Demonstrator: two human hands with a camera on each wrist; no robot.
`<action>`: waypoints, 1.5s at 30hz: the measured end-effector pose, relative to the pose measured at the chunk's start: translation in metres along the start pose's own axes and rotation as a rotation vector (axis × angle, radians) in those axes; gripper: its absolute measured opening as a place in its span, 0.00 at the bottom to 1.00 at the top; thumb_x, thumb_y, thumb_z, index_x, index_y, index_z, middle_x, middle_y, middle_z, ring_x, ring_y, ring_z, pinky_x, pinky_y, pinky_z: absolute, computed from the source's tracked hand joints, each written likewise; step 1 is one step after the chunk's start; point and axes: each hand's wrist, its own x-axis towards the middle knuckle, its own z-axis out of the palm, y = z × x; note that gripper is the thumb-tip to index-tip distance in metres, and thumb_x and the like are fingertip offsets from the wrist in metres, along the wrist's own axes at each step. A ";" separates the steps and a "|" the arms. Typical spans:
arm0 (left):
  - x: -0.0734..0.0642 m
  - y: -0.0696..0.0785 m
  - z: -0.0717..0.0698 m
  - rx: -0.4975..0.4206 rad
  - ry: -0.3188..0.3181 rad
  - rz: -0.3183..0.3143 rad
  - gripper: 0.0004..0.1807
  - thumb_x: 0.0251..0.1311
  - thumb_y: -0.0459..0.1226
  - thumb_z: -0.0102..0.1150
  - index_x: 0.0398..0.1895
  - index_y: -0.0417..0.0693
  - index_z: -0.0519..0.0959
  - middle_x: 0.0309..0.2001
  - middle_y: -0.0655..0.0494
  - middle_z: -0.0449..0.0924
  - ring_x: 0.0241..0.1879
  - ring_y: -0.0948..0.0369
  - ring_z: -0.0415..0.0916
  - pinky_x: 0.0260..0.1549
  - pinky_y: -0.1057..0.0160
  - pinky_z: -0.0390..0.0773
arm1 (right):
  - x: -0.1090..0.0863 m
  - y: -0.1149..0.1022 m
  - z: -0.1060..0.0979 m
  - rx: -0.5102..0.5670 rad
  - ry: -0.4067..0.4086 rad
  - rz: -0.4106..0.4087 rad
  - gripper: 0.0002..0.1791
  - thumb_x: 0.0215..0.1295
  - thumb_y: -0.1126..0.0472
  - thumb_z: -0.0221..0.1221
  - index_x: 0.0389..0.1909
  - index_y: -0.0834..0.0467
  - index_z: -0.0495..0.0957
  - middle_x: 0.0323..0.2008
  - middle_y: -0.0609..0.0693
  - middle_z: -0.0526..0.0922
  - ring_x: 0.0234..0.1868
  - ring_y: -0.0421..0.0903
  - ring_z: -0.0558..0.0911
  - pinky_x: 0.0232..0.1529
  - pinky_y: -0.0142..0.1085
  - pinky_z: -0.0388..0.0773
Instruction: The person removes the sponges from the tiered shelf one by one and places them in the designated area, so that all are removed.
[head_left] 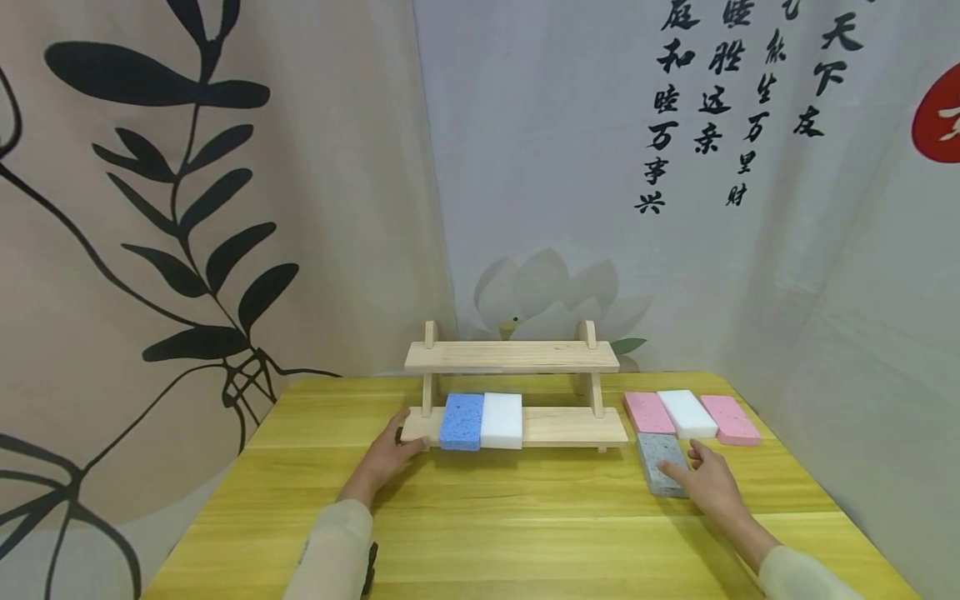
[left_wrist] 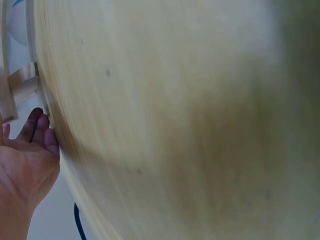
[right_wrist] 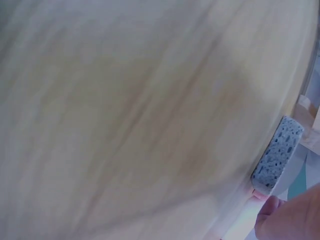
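Observation:
A two-tier wooden rack (head_left: 512,357) stands on the table. On its lower shelf, a blue sponge (head_left: 461,422) and a white sponge (head_left: 502,421) sit side by side. My left hand (head_left: 384,460) grips the left end of that shelf, thumb in front; its palm and fingers also show in the left wrist view. To the right, a grey speckled sponge (head_left: 662,465) lies in front of a pink sponge (head_left: 649,412). My right hand (head_left: 708,481) is over its right edge, thumb at its top face and fingers spread apart. Those fingers are mostly hidden in the right wrist view.
Behind the grey sponge lie another white sponge (head_left: 687,414) and a second pink sponge (head_left: 730,420). The wooden table (head_left: 480,533) extends back to a printed cloth backdrop (head_left: 525,167), with more cloth along the right side.

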 end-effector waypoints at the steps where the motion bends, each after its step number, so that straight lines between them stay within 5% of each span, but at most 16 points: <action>1: 0.000 -0.001 0.000 -0.001 0.001 0.001 0.48 0.66 0.54 0.61 0.80 0.52 0.47 0.72 0.33 0.57 0.68 0.38 0.60 0.63 0.36 0.62 | 0.000 -0.001 0.000 -0.001 0.003 -0.005 0.52 0.67 0.47 0.63 0.71 0.79 0.46 0.65 0.79 0.59 0.65 0.74 0.63 0.64 0.61 0.63; 16: -0.004 0.001 -0.001 -0.020 0.002 0.004 0.48 0.65 0.55 0.61 0.80 0.51 0.47 0.72 0.32 0.57 0.68 0.38 0.60 0.63 0.37 0.62 | 0.000 -0.039 0.019 0.134 -0.018 -0.027 0.48 0.68 0.52 0.62 0.72 0.77 0.47 0.66 0.76 0.59 0.67 0.70 0.61 0.66 0.59 0.61; 45: -0.001 -0.002 0.000 0.005 0.012 0.014 0.49 0.63 0.57 0.61 0.80 0.53 0.47 0.72 0.32 0.57 0.69 0.37 0.58 0.63 0.36 0.62 | 0.002 -0.126 0.113 0.283 0.026 -0.072 0.52 0.61 0.44 0.68 0.74 0.69 0.54 0.67 0.66 0.63 0.67 0.63 0.64 0.63 0.56 0.67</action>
